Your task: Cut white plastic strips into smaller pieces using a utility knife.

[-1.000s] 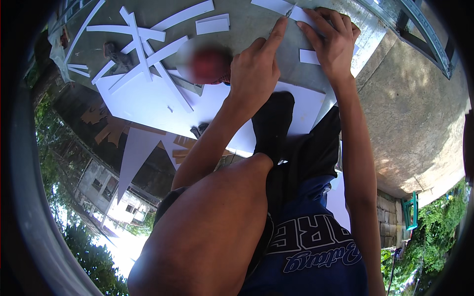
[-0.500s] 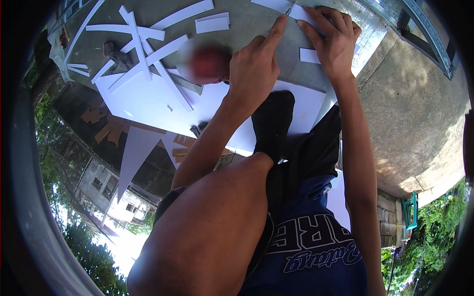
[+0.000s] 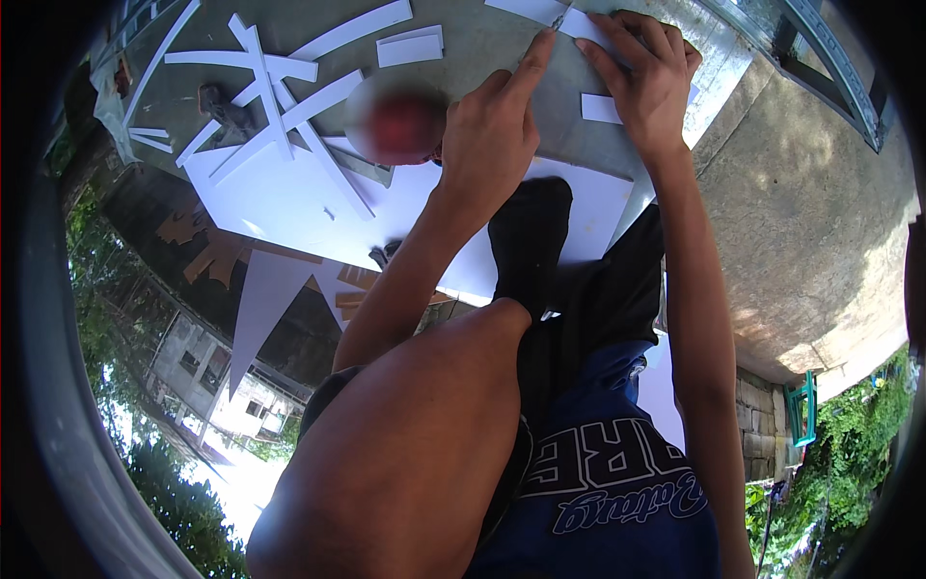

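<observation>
My left hand (image 3: 490,135) is closed with its index finger stretched forward along a thin metal cutter blade (image 3: 559,19). The cutter's handle is hidden under the palm. The blade lies across a white strip (image 3: 521,10) near the top edge. My right hand (image 3: 651,82) presses that strip down with bent fingers, thumb and fingertips just right of the blade. A short white piece (image 3: 600,108) sticks out beside the right wrist. Left of my left hand is a round red thing (image 3: 397,125), too blurred to make out.
Several white strips (image 3: 333,92) lie crossed on the grey tabletop (image 3: 473,53) at the left. A large white sheet (image 3: 280,198) lies nearer, partly under my black-socked foot (image 3: 531,222). A metal frame (image 3: 839,77) stands at the far right. Brown cut pieces (image 3: 207,251) lie lower left.
The whole view has shifted very slightly. Both hands keep nearly the same place on the strip, and the left fingertip with the blade has barely moved.
</observation>
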### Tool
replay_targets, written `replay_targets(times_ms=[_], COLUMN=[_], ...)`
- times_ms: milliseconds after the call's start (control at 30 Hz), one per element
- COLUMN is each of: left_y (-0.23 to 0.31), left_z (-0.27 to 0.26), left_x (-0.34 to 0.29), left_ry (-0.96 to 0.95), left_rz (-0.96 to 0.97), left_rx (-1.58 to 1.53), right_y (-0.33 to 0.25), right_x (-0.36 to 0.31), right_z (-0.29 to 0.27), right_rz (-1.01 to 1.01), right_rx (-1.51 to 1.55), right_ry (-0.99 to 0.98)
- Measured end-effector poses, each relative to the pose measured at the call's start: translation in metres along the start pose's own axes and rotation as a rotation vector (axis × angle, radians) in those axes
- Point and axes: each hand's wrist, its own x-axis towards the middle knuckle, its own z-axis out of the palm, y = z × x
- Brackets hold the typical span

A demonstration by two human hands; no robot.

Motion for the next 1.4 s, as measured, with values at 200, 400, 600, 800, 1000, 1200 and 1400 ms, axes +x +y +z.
replay_targets(times_ms=[200, 400, 600, 800, 1000, 1200, 1400], left_y=[-0.004, 0.003, 0.018, 0.026, 0.024, 0.017, 0.013], left_z=[0.003, 0.002, -0.002, -0.004, -0.006, -0.002, 0.005], left_x=[0.0, -0.001, -0.005, -0.012, -0.021, -0.033, -0.031], left_ry=[0.009, -0.046, -0.132, -0.159, -0.223, -0.217, -0.201], left_rz=[0.063, 0.046, -0.066, -0.17, -0.165, -0.169, -0.159], left_rx=[0.036, 0.117, 0.189, 0.206, 0.2, 0.211, 0.21], right_y=[0.0, -0.013, -0.014, 0.001, 0.005, -0.004, -0.003], right_x=[-0.001, 0.001, 0.001, -0.003, -0.009, -0.014, -0.011], right_z=[0.001, -0.015, -0.013, 0.002, 0.008, 0.013, 0.012], right_rz=[-0.011, 0.125, 0.117, 0.009, 0.021, 0.051, 0.059], right_rx=[0.0, 0.082, 0.073, -0.031, -0.029, 0.024, 0.027], right_ry=[0.009, -0.123, -0.109, -0.001, 0.026, 0.029, 0.034])
